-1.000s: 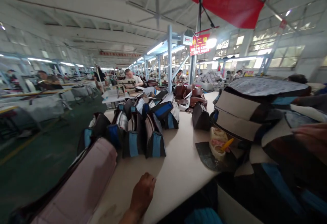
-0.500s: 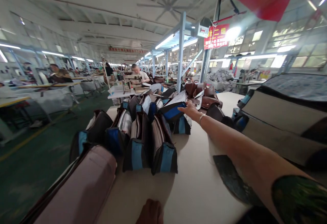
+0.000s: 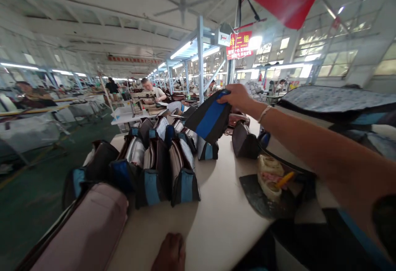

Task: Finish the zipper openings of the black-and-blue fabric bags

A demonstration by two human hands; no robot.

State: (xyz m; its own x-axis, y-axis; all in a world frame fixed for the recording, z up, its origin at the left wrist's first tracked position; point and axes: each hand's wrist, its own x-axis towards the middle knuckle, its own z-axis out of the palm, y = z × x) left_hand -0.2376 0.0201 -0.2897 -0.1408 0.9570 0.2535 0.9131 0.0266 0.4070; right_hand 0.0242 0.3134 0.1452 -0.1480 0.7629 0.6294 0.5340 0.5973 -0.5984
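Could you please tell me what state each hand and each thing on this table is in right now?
blue-and-black bag: held in the air, tilted, above the table.
right hand: fingers shut on the blue-and-black bag.
left hand: resting at the table's near edge, nothing visibly held.
row of bags: standing upright on the table.

Right arm: enters at 4 o'clock and runs straight out toward 10 o'clock, elbow nearly locked, forearm bare and raised. Wrist level, not bent.

Right hand: sits just off centre toward 1 o'clock, palm down, back of hand up. Fingers point to 9 o'clock, curled down and closed in a grip.

Left hand: low at 6 o'clock, cut by the bottom edge. Only the back and knuckles show, pointing to 12 o'clock. Finger position not determinable. Left arm out of sight.
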